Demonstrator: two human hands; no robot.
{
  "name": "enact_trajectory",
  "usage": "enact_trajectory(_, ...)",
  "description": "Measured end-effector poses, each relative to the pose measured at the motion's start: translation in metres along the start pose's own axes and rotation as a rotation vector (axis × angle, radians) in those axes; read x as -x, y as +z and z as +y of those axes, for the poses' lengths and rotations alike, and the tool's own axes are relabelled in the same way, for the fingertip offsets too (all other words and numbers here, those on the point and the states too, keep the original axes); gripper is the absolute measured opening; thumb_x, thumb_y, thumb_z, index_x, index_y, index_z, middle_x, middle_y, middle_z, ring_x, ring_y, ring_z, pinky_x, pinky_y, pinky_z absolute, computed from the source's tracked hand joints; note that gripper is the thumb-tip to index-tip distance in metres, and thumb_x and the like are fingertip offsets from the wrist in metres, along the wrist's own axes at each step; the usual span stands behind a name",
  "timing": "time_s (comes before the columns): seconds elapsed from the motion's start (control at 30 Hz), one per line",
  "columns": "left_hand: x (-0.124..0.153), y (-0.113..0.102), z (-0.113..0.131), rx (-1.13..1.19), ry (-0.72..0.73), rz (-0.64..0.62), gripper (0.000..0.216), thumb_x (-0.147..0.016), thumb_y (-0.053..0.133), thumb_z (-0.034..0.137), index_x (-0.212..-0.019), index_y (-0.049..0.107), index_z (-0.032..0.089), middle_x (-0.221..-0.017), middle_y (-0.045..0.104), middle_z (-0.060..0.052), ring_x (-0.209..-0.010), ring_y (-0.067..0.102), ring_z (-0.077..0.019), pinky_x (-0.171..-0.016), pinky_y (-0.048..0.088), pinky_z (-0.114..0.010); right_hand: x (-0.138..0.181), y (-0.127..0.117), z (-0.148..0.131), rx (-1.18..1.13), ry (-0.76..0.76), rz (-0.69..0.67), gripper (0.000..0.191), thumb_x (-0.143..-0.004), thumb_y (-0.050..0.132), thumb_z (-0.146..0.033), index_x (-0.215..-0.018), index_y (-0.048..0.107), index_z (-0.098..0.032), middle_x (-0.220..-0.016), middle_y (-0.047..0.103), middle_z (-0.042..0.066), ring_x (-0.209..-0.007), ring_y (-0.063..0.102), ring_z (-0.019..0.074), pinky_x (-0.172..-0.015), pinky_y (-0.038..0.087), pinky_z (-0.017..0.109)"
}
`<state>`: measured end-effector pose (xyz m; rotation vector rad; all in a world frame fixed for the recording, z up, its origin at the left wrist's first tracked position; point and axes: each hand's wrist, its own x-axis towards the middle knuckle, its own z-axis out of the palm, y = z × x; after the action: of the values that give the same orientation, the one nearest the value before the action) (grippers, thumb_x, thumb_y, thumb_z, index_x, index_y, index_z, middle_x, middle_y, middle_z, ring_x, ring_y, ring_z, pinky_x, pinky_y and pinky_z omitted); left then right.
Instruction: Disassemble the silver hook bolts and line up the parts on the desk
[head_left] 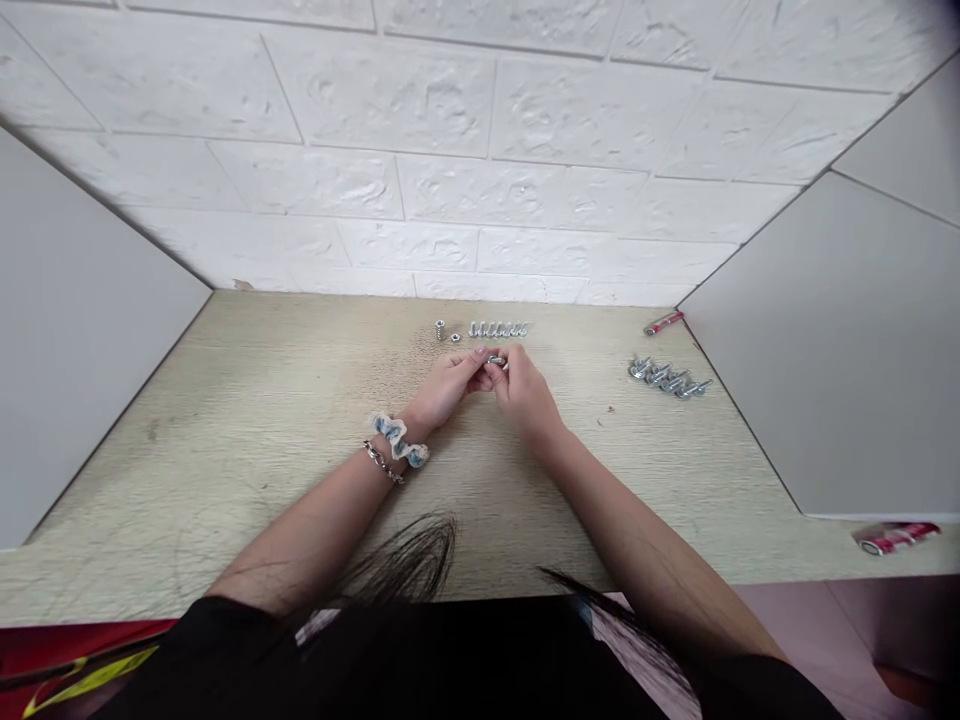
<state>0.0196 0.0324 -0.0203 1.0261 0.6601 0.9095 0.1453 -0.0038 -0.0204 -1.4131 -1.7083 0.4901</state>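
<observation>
Pinching at the same spot, the left hand [442, 390] and right hand [527, 393] meet just on the near side of the row of small bolts [499, 329], which serves as the landmark. Both hands have a small metal fastener [494, 360] between them: the right thumb and forefinger are closed around one side of it, while the left thumb and fingertips press in at the other, with hardly any gap in either grip. The fastener is silvery and shiny; the fingers cover much of it, so whether it is a bolt, a nut or both joined cannot be told. The landmark row is of silvery pieces set close side by side in a line. Just to the left of the row is a hex nut [455, 338], and a little farther left a threaded metal piece [440, 329] stands upright. Well to the right of the row, and nearer the person, lies a cluster of larger bolts with washers [669, 378], their shanks tilted. A red battery [664, 323] lies well to the right of the row, roughly level with it.
</observation>
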Motion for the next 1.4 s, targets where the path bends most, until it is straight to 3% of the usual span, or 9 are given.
enact_trajectory(0.3,0.0,0.0,0.001,-0.115,0.049,0.021,0.029,-0.069,0.069,0.039,-0.082,0.07,0.013,-0.073,0.062,-0.002,-0.065,0.052,-0.0084,-0.066,0.043,-0.022,0.002,0.001,-0.001,0.122,-0.184,0.039,0.022,-0.084,0.038,-0.019,-0.102,0.052,-0.019,-0.097,0.058,0.009,-0.093,0.051,0.0211,-0.085,0.041,0.036)
enact_trajectory(0.43,0.0,-0.001,0.0,-0.01,0.005,-0.019,0.029,-0.07,0.068,0.04,-0.08,0.069,0.013,-0.075,0.064,-0.004,-0.069,0.055,-0.0099,-0.066,0.043,-0.022,0.001,0.0,-0.002,0.128,-0.12,0.092,0.019,-0.079,0.05,-0.028,-0.097,0.052,-0.021,-0.091,0.058,0.006,-0.084,0.053,0.0189,-0.077,0.042,0.032)
enact_trajectory(0.6,0.0,0.001,-0.001,-0.05,-0.055,-0.07,0.029,-0.073,0.066,0.04,-0.08,0.07,0.013,-0.074,0.064,-0.004,-0.069,0.055,-0.0099,-0.066,0.043,-0.022,-0.003,-0.009,-0.003,0.182,0.019,0.034,0.016,-0.079,0.051,-0.036,-0.085,0.052,-0.021,-0.08,0.058,0.002,-0.07,0.051,0.0153,-0.062,0.038,0.027)
enact_trajectory(0.7,0.0,0.004,0.001,-0.027,-0.06,-0.018,0.027,-0.07,0.068,0.037,-0.083,0.069,0.013,-0.071,0.062,-0.002,-0.063,0.053,-0.0073,-0.064,0.042,-0.02,-0.005,-0.018,-0.001,0.21,0.052,0.025,0.022,-0.077,0.054,-0.04,-0.09,0.052,-0.022,-0.076,0.057,0.0,-0.066,0.05,0.0144,-0.057,0.034,0.025)
enact_trajectory(0.83,0.0,0.004,0.006,0.03,-0.044,0.102,0.03,-0.07,0.067,0.038,-0.084,0.068,0.012,-0.071,0.062,-0.002,-0.057,0.049,-0.0048,-0.061,0.041,-0.02,-0.007,-0.028,0.002,0.239,0.006,0.184,0.018,-0.082,0.043,-0.029,-0.095,0.052,-0.021,-0.084,0.059,0.004,-0.068,0.051,0.0149,-0.061,0.036,0.027)
enact_trajectory(0.93,0.0,0.004,0.006,-0.092,0.039,0.195,0.031,-0.07,0.068,0.038,-0.088,0.068,0.013,-0.073,0.062,-0.002,-0.061,0.051,-0.0064,-0.064,0.043,-0.021,-0.007,-0.031,0.004,0.184,0.033,0.244,0.017,-0.083,0.039,-0.027,-0.092,0.052,-0.021,-0.081,0.059,0.003,-0.062,0.049,0.0135,-0.061,0.038,0.027)
enact_trajectory(1.03,0.001,0.006,0.001,-0.307,0.17,0.263,0.036,-0.066,0.072,0.032,-0.097,0.067,0.015,-0.072,0.062,0.0,-0.068,0.054,-0.0094,-0.067,0.043,-0.023,-0.006,-0.027,0.003,-0.012,0.14,0.123,0.024,-0.086,0.037,-0.039,-0.078,0.052,-0.02,-0.063,0.053,-0.001,-0.053,0.046,0.0114,-0.055,0.037,0.025)
enact_trajectory(1.2,0.004,0.011,-0.006,-0.497,0.29,0.223,0.038,-0.066,0.071,0.024,-0.103,0.065,0.018,-0.088,0.064,-0.004,-0.074,0.057,-0.0116,-0.072,0.046,-0.026,-0.004,-0.012,0.002,-0.408,0.361,-0.112,0.048,-0.082,0.036,-0.061,-0.062,0.047,-0.018,-0.055,0.049,-0.001,-0.04,0.042,0.0081,-0.041,0.033,0.024)
enact_trajectory(1.4,0.003,0.008,-0.007,-0.64,0.317,0.224,0.036,-0.067,0.07,0.022,-0.103,0.065,0.018,-0.093,0.064,-0.005,-0.075,0.057,-0.0131,-0.066,0.046,-0.025,-0.007,-0.011,0.003,-0.548,0.452,-0.182,0.039,-0.08,0.047,-0.056,-0.069,0.052,-0.018,-0.043,0.042,-0.005,-0.035,0.04,0.008,-0.035,0.029,0.021)
